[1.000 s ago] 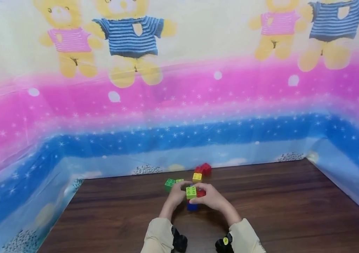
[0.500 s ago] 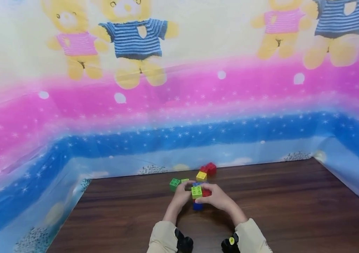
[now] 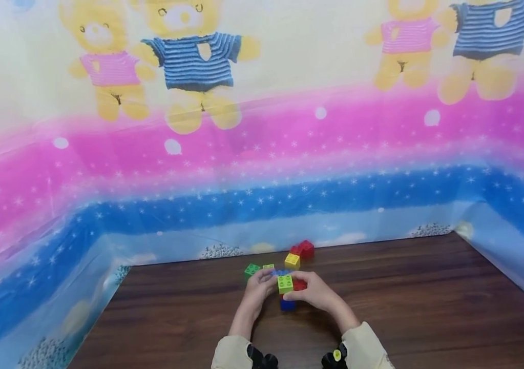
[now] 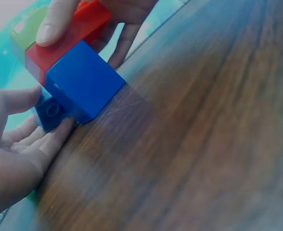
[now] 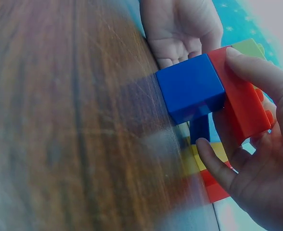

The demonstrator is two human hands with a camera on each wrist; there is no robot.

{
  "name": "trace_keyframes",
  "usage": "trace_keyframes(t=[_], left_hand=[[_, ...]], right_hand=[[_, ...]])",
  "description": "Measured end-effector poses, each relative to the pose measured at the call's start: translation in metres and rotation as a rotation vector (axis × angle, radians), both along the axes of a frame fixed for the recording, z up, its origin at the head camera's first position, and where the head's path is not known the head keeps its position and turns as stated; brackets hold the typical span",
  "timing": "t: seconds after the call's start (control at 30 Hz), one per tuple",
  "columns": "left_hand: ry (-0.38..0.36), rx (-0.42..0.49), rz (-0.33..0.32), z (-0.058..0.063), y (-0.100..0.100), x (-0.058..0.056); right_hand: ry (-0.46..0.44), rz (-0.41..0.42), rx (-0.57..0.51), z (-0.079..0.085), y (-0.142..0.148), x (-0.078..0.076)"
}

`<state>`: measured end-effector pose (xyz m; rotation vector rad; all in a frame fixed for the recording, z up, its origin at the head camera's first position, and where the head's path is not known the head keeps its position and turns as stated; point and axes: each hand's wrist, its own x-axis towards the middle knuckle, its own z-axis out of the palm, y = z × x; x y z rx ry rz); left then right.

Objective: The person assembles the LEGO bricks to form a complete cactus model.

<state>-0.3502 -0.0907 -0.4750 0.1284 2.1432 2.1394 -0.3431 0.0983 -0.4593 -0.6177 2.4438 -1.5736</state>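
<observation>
Upright on the table stands a small stack of toy building bricks: a blue brick (image 4: 86, 82) at the bottom, a longer red brick (image 5: 240, 98) over it, and a lime brick (image 3: 285, 283) on top. My right hand (image 3: 314, 293) grips the red brick, thumb on its near side. Behind the front blue brick sits another blue brick (image 4: 50, 113), partly hidden. My left hand (image 3: 256, 293) pinches this rear brick between thumb and fingers, at the stack's left side. How the rear brick joins the stack cannot be seen.
A green brick (image 3: 252, 270) and another lime brick (image 3: 268, 266) lie behind my left hand. Farther back are a yellow brick (image 3: 292, 261) and red bricks (image 3: 307, 249). The brown wooden table (image 3: 174, 318) meets a printed cloth (image 3: 243, 205) at its back edge.
My left hand's fingers have shifted from over the lime brick's left side outward, showing more of the rear blue brick. My right hand keeps its grip, and the stack stays in place.
</observation>
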Motion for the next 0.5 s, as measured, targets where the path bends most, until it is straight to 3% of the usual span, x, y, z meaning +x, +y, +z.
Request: trace_keyframes(t=[0.2,0.5], left_hand=[[-0.026,0.151,-0.01,0.003,0.0,0.006],[0.024,0.345,0.05,0.024,-0.001,0.007]], right_hand=[[-0.015,0.032,-0.028,-0.001,-0.001,0.004],[0.032,0.012,0.004,0.002,0.0,0.002]])
